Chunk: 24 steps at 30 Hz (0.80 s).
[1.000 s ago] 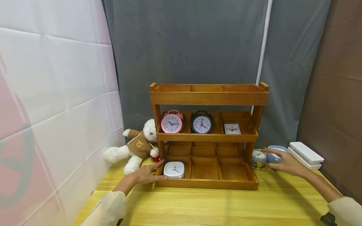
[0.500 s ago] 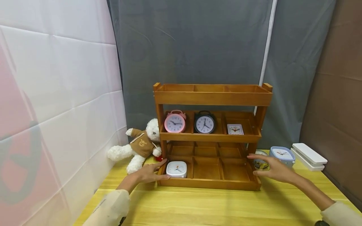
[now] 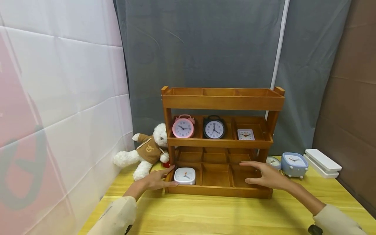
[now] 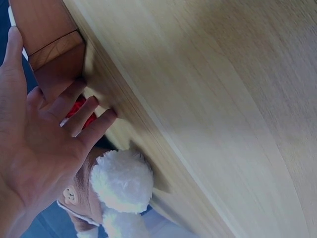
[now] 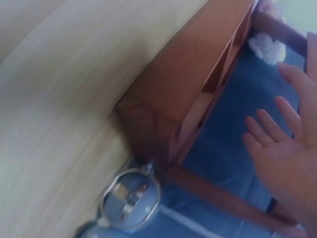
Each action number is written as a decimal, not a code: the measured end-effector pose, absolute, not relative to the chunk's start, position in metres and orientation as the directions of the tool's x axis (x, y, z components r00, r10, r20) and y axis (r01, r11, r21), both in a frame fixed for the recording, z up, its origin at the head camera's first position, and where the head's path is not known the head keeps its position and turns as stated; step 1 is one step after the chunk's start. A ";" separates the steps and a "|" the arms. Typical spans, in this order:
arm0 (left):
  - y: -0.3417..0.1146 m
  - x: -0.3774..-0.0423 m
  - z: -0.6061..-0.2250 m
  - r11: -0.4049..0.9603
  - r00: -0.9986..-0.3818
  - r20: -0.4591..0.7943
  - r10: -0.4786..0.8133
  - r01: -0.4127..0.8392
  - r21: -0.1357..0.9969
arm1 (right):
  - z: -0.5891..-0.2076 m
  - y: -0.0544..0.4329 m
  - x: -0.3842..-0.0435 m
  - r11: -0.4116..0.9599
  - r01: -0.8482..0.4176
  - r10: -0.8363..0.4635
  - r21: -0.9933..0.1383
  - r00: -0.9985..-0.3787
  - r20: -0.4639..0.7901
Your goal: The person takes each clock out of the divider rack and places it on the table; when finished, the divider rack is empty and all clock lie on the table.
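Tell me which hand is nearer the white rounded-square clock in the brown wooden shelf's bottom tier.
Left. The left hand is just left of the white rounded-square clock, at the left end of the shelf; the right hand is farther off, near the other end.

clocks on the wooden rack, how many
4: pink alarm clock, black alarm clock and small square clock, left to right on the middle tier; white clock front left on the bottom tier. The right hand partly covers that tier, so others may be hidden.
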<state>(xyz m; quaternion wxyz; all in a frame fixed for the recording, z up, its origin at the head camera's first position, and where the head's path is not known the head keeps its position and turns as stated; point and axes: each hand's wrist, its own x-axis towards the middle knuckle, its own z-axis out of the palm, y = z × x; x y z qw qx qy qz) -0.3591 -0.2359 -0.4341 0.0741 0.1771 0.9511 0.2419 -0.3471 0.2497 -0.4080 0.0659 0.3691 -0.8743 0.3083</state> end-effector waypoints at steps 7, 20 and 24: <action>-0.236 -0.359 -0.435 0.825 -0.927 -0.055 0.370 0.301 0.479 | -0.410 0.217 -0.357 0.499 -0.696 -0.640 -0.516 -0.698 0.322; -0.238 -0.360 -0.435 0.826 -0.929 -0.056 0.367 0.298 0.478 | -0.403 0.147 -0.375 0.490 -0.717 -0.665 -0.495 -0.675 0.320; -0.237 -0.361 -0.435 0.830 -0.928 -0.058 0.368 0.300 0.471 | -0.404 0.125 -0.380 0.483 -0.729 -0.682 -0.485 -0.661 0.314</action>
